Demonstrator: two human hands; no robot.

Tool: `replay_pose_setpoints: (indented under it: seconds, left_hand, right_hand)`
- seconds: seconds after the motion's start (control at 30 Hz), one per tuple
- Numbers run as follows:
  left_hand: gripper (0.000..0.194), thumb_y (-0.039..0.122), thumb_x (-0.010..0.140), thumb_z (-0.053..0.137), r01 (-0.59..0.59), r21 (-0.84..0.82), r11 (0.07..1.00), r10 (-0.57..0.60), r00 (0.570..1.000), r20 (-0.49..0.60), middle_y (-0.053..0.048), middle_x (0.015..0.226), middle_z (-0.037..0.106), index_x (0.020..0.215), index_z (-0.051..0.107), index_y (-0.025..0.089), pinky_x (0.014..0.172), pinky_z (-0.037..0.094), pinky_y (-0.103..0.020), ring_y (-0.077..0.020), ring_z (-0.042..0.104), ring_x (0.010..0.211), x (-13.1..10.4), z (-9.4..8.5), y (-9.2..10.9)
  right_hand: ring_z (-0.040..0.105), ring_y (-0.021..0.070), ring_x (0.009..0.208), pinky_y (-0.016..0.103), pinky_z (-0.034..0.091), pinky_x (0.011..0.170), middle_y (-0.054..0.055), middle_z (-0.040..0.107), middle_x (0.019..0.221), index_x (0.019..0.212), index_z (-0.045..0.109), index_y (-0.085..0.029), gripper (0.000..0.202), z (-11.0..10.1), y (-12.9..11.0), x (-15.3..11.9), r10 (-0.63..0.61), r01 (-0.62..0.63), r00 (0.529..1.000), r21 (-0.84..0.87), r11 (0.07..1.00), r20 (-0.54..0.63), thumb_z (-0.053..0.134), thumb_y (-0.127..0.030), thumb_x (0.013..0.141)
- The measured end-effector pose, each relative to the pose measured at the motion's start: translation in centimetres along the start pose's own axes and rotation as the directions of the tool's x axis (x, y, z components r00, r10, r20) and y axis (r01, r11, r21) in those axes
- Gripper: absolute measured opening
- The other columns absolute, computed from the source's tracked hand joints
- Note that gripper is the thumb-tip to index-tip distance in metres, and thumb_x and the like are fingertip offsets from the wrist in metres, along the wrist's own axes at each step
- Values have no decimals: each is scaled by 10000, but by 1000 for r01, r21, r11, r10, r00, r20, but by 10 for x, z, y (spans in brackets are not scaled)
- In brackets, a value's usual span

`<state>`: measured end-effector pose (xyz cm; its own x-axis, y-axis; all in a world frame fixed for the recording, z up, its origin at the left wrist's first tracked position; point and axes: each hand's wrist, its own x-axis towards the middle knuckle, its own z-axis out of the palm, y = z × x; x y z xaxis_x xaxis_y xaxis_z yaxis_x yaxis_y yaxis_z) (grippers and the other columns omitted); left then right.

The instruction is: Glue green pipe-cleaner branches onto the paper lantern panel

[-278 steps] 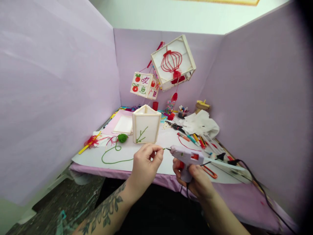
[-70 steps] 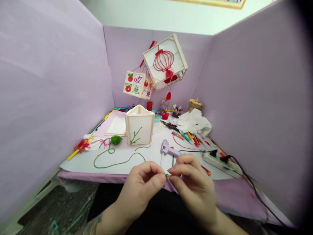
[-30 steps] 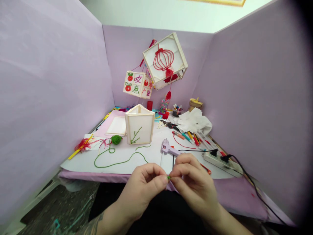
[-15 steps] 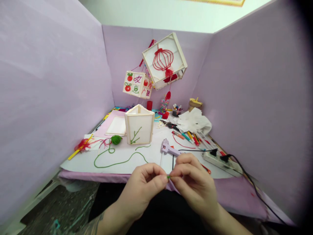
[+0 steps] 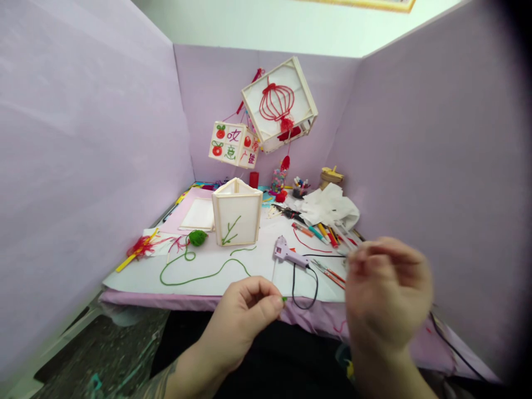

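Note:
My left hand (image 5: 253,310) pinches a tiny piece of green yarn (image 5: 284,299) at the table's front edge. Raised at the right, my right hand (image 5: 384,288) has curled fingers and is blurred, so whether it holds anything is unclear. A three-sided white lantern frame (image 5: 238,216) stands mid-table, with green yarn lines like a branch on its front panel. Left of it lies a green yarn ball (image 5: 197,238), its strand trailing toward my left hand. The lilac glue gun (image 5: 291,254) rests between the lantern and my right hand.
Two decorated lanterns (image 5: 279,102) hang at the back. Scissors (image 5: 332,274), markers (image 5: 318,234) and crumpled white paper (image 5: 331,205) lie on the right. Red threads (image 5: 141,246) are at the left edge. Lilac panels (image 5: 266,72) enclose the table, and a black cord loops near the front.
My right hand has left the green piece and moved right and up, uncovering the scissors and cord loop. My left hand stays almost in place, still pinching the green piece.

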<state>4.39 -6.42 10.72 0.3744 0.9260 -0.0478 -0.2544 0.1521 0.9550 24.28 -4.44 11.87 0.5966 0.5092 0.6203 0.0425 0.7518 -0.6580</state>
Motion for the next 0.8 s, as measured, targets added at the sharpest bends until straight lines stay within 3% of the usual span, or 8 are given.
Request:
replay_pose_setpoints:
  seconds: [0.13, 0.3, 0.37, 0.43, 0.5, 0.6, 0.7, 0.8]
  left_hand:
    - [214, 330, 749, 698, -9, 15, 1000, 9, 1000, -24, 42, 570, 484, 693, 603, 146, 491, 271, -180, -53, 302, 497, 2, -2, -2]
    - [200, 321, 752, 683, -13, 46, 999, 14, 1000, -26, 60, 553, 432, 696, 597, 150, 497, 270, -184, -54, 277, 496, 4, -1, -6]
    - [197, 319, 749, 679, -10, 78, 997, 12, 1000, -29, 55, 567, 443, 699, 595, 148, 509, 283, -188, -60, 295, 510, 3, -3, -7]
    - [203, 330, 753, 671, -23, 134, 991, 30, 998, -51, 44, 584, 466, 707, 599, 146, 528, 304, -195, -70, 337, 534, 1, -9, -6]
    - [216, 346, 761, 663, -55, 213, 975, 78, 992, -101, 29, 608, 497, 713, 607, 143, 555, 332, -204, -85, 390, 569, 0, -21, -7]
    - [225, 356, 758, 665, -100, 323, 941, 182, 955, -236, 6, 654, 546, 715, 620, 141, 591, 368, -216, -109, 459, 626, 3, -47, -9]
    - [251, 374, 718, 694, -95, 292, 952, 209, 897, -390, 13, 639, 537, 709, 613, 137, 500, 300, -198, -83, 411, 549, 10, -73, -15]
    - [306, 389, 651, 737, -80, 122, 989, 127, 885, -449, 35, 595, 506, 691, 587, 126, 433, 159, -188, -36, 275, 450, 19, -89, -19]
  right_hand:
    - [517, 129, 683, 244, 399, 536, -11, 528, 804, 815, 648, -243, 332, -24, 8, 42, 51, 12, 940, 184, 983, -339, 597, 30, 632]
    - [488, 119, 605, 228, 373, 481, -14, 545, 701, 758, 648, -211, 88, -30, 26, 32, 187, -179, 981, 120, 977, -57, 709, -163, 716]
    - [463, 96, 544, 201, 342, 448, -21, 544, 669, 745, 623, -198, 136, -19, 38, 18, 297, -310, 947, 107, 945, 122, 738, -270, 731]
    - [437, 82, 484, 187, 310, 414, -27, 527, 616, 729, 589, -188, 232, -5, 53, 5, 436, -471, 845, 44, 881, 309, 724, -375, 753]
    - [419, 86, 438, 192, 290, 387, -32, 498, 558, 707, 549, -186, 331, 10, 69, -4, 561, -591, 685, -95, 801, 466, 651, -491, 787]
    - [432, 106, 436, 221, 337, 407, -32, 484, 545, 695, 481, -201, 394, 31, 94, -11, 632, -494, 550, -397, 774, 546, 466, -565, 843]
    - [550, 147, 611, 261, 447, 549, -1, 559, 729, 820, 477, -207, 247, 52, 118, -12, 629, -310, 604, -583, 751, 489, 519, -450, 799]
    - [584, 210, 951, 314, 477, 763, 79, 568, 1054, 1019, 480, -195, 340, 70, 141, -8, 626, -236, 642, -662, 711, 444, 613, -313, 729]
